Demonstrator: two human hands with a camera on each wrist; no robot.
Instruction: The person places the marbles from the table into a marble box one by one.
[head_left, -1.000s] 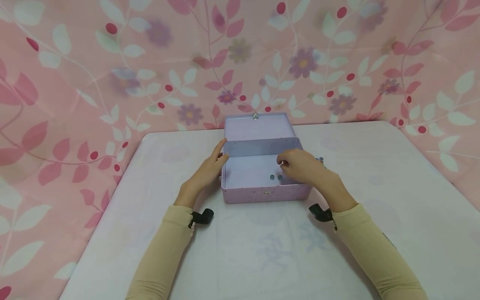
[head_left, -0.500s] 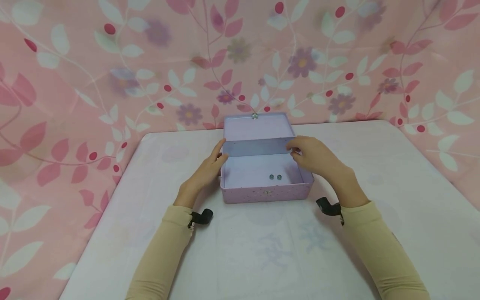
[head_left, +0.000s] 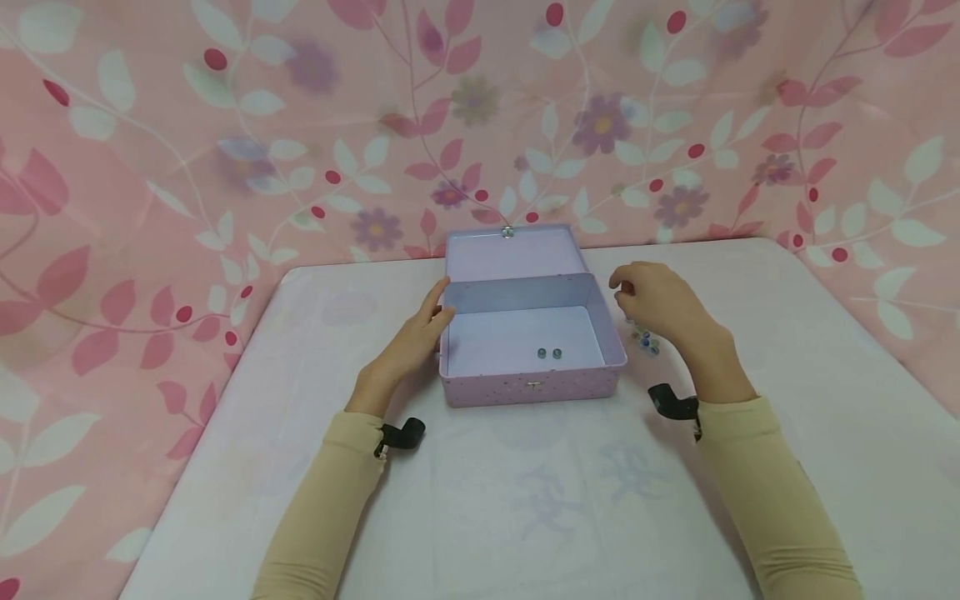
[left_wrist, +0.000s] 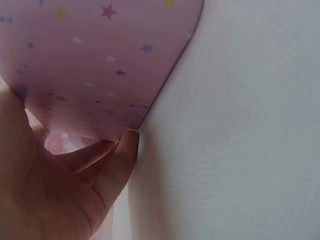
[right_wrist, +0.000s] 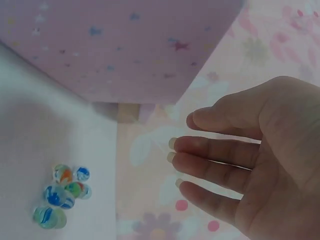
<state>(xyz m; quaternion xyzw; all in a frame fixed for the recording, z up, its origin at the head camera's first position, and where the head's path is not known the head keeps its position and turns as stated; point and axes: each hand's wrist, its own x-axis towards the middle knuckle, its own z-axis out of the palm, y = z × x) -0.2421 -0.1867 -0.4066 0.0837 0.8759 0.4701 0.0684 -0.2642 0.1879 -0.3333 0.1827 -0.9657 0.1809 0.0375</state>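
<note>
- two marbles (head_left: 542,353) inside the purple box (head_left: 487,390), yeah? where exactly?
- on its floor, side by side, near the front wall, about 5 o'clock from the middle. box sits upright on the white tablecloth (head_left: 480,500), lid (head_left: 517,254) tipped back at 12, clasp (head_left: 534,384) at 6.
- left hand (head_left: 405,350)?
- at the box's 9 o'clock, holding that wall. thumb at the rim, other fingers bent round the outside toward the back corner. left wrist view shows little stars printed on the side.
- right hand (head_left: 660,304)? grip?
- past the box, between 2 and 3 o'clock, apart from it. grip slack, fairly wide, fingers (right_wrist: 215,151) lightly bent with gaps between them.
- marbles outside?
- yep, marble cluster (right_wrist: 62,192) on the cloth at the box's 3 o'clock, near the right hand. blue, green, orange swirls. they overlap, can't tell the count.
- rest?
- pink floral sheet (head_left: 300,150) at 12. beige sleeves (head_left: 322,500) on both arms, black wrist camera (head_left: 405,433) on each.
</note>
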